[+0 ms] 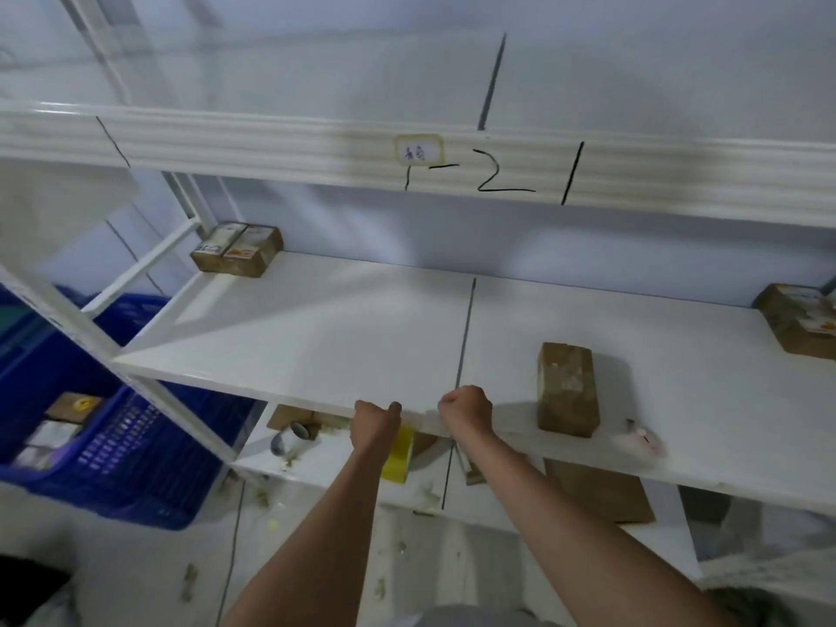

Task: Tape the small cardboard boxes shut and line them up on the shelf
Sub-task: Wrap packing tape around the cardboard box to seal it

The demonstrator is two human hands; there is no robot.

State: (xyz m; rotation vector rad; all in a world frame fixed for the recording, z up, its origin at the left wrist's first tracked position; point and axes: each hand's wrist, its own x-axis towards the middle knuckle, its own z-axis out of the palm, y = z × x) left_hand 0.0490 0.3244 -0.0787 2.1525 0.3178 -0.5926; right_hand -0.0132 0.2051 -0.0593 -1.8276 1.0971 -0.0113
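Two hands sit at the near edge of the white shelf (316,328), close together, either side of the dark seam in the board. Left hand (376,420) is curled, thumb on top of the edge; can't tell for sure if the fingers wrap under the board or hold anything. Right hand (466,411) is fisted, knuckles up, at the edge just right of the seam; what it holds, if anything, is hidden. A pale strip, maybe tape, seems to run between the fists, too blurred to confirm.

One brown box (567,389) stands upright on the shelf, just right of the right hand, near the front. Box pair (237,249) sits at the far left corner, side by side, touching, labels up. Another box (800,323) lies at the far right edge, partly cut off.

Yellow tape roll (399,454) is on the lower shelf, below the left hand. Blue crate (135,445) at left holds several more small boxes. Upper shelf rail has a paper label (418,150) and handwritten marks.
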